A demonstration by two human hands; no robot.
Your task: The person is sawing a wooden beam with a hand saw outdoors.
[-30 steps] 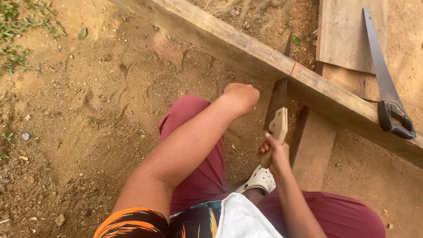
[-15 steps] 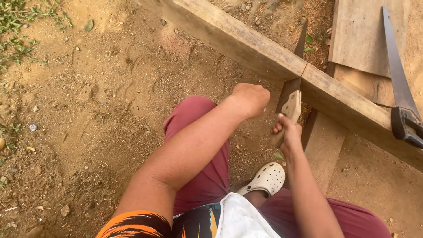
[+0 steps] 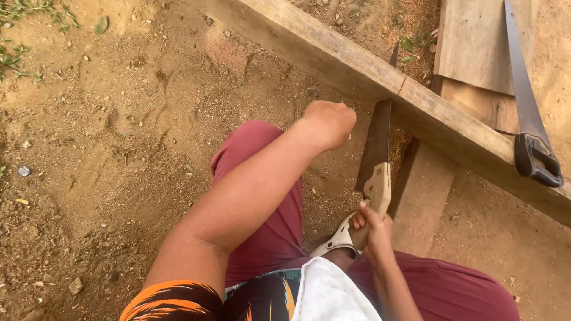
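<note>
The sawing step looks to be under way. The right hand grips the pale wooden handle of a handsaw, fingers wrapped tight around it, and the blade sits in a cut partway across the long wooden beam. The left hand hovers just below the beam as a loose fist, holding nothing. A second saw (black-handled) lies beyond the beam on a board. Next calls for steady strokes along the kerf.

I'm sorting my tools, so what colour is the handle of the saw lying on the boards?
Black, on the spare saw at the right of the head view.
</note>
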